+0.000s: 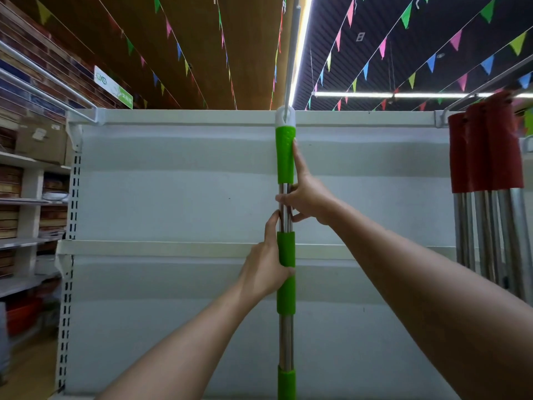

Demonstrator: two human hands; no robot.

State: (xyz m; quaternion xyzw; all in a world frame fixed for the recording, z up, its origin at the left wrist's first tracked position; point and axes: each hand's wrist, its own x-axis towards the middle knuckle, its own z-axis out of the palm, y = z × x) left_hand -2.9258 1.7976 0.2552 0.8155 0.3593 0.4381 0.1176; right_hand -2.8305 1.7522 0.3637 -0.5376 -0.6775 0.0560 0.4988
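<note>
The green-gripped steel pole (285,336) ran off the bottom edge, and the fingers of the left hand (264,269) were mostly hidden behind it.

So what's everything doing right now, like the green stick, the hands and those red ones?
Green pole: upright, white top loop on the grey rail, held by both hands.
Left hand: grips the middle green sleeve, thumb up along the steel.
Right hand: wrapped round the bare steel, index finger straight up the top grip.
Red-handled poles: hanging together at right, untouched.
Ceiling light: on.
</note>
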